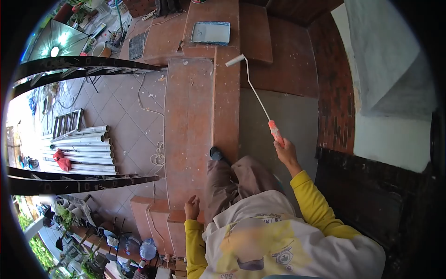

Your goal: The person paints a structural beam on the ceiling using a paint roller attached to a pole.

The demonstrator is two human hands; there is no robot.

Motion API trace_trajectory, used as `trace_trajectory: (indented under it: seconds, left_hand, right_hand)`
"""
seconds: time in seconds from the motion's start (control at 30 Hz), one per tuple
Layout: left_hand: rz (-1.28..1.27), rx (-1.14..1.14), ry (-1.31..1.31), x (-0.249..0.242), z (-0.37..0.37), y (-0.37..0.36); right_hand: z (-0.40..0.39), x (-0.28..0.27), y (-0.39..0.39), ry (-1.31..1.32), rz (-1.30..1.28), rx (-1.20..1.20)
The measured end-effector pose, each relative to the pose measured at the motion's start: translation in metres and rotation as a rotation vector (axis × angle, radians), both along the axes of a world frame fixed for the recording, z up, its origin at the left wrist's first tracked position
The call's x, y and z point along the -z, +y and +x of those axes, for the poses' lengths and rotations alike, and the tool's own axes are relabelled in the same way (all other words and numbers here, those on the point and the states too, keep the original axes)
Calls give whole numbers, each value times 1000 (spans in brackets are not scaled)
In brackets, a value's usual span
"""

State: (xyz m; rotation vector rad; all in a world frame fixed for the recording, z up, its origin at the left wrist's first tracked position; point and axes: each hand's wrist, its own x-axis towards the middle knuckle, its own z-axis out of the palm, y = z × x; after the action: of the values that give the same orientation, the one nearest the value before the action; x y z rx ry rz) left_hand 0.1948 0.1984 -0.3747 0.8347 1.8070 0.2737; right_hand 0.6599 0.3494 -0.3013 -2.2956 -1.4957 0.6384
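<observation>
My right hand is closed around the orange handle of a paint roller. Its long thin rod stretches away from me to a small pale roller head. The head is in the air above the reddish ledge, just short of a white paint tray with blue-stained edges. My left hand hangs low beside my leg with its fingers loosely bent. Nothing shows in it.
Dark ladder rails reach in from the left. Grey pipes and a loose cable lie on the tiled floor below. A brick strip and a pale wall stand at right. Water bottles are lower left.
</observation>
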Motion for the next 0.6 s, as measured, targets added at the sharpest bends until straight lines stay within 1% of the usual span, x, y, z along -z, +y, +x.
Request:
trace_trajectory:
  seconds: [0.1, 0.2, 0.27, 0.33, 0.4, 0.47, 0.53, 0.6]
  left_hand:
    - [-64, -103, -29, -4, -1, 4]
    - [-113, -202, -12, -4, 2, -1]
    - [-139, -282, -2, -14, 13, 0]
    - [-182, -432, -22, -13, 27, -8]
    - [-238, -501, -4, -23, 49, -2]
    - [-389, -565, 4, -36, 76, 14]
    - [-449, -604, -18, -46, 102, 29]
    - [-425, -475, 5, -64, 128, 67]
  right_hand:
    - [-5, 22, 61, 94, 46, 109]
    - [-28, -25, 157, 940, -494, 168]
    - [-30, -4, 215, 866, -423, 161]
    - [-31, 21, 271, 774, -374, 168]
    - [-36, 49, 339, 668, -345, 169]
    - [-34, 76, 414, 504, -278, 127]
    - [-20, 129, 484, 404, -249, 50]
    - [-15, 166, 551, 344, -257, 91]
